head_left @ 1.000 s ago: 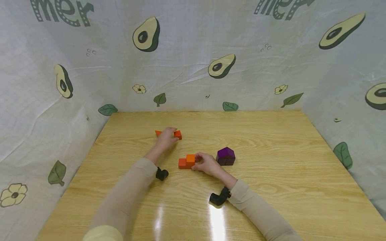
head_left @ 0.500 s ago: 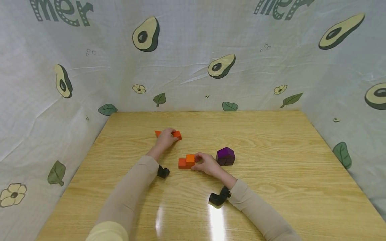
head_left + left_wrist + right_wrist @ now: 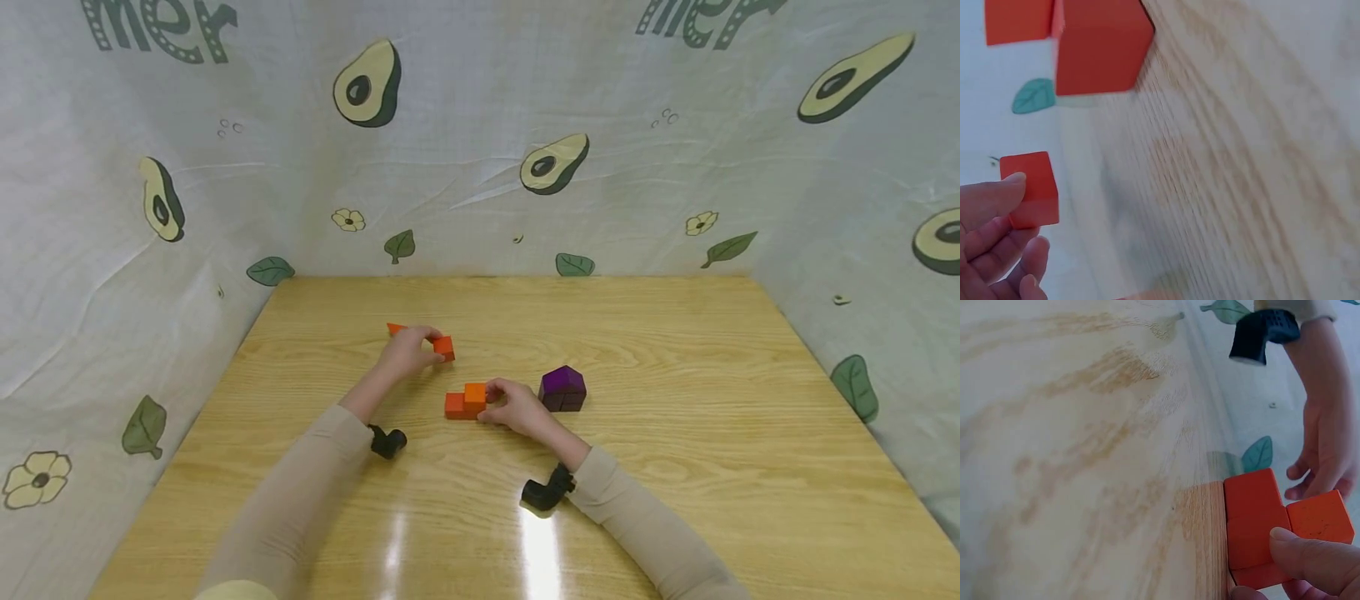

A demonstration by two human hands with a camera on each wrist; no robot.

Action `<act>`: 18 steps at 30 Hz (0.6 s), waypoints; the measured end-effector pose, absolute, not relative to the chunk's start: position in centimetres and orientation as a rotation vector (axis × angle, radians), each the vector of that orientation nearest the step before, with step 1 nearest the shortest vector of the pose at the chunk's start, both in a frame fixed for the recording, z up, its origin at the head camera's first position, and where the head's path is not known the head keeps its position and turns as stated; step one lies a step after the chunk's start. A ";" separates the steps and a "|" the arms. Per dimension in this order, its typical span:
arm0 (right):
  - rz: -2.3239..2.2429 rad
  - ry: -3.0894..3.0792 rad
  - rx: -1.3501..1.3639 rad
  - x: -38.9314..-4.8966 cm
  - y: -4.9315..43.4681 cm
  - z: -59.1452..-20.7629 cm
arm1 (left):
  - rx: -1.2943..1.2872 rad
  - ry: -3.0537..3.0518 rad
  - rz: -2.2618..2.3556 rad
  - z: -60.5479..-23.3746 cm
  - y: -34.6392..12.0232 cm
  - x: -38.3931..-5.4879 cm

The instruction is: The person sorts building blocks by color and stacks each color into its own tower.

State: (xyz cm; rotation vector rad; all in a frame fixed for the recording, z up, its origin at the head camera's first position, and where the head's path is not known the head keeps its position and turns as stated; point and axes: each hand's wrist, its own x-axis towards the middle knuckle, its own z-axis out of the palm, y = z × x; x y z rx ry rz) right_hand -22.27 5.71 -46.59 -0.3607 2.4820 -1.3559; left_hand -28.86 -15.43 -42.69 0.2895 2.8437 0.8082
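Observation:
In the head view my left hand pinches a small red cube between thumb and fingers, at the back left of the table. The left wrist view shows the thumb across one face of this red cube. My right hand holds the right end of a small block stack nearer the middle. The stack is a red base with an orange cube on top of its right end. The right thumb lies against the stack's side, with other fingers partly hidden behind it.
An orange-red pointed block lies behind my left hand, mostly hidden by it. Right of my right hand stands a purple block build with a peaked top. A patterned cloth hangs around the wooden table.
My left hand has taken the red cube a little nearer to me, away from the pointed block. My right hand and the stack stay in place.

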 end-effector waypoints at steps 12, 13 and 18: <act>-1.348 2.482 -0.370 -22.3 5.7 -46.6 | 0.547 2.751 0.842 -41.7 -16.2 -24.2; -1.346 2.482 -0.374 -22.3 5.7 -46.7 | 0.561 2.742 0.860 -41.7 -16.2 -24.0; -1.346 2.482 -0.378 -22.3 5.7 -46.7 | 0.582 2.729 0.911 -42.3 -16.1 -23.0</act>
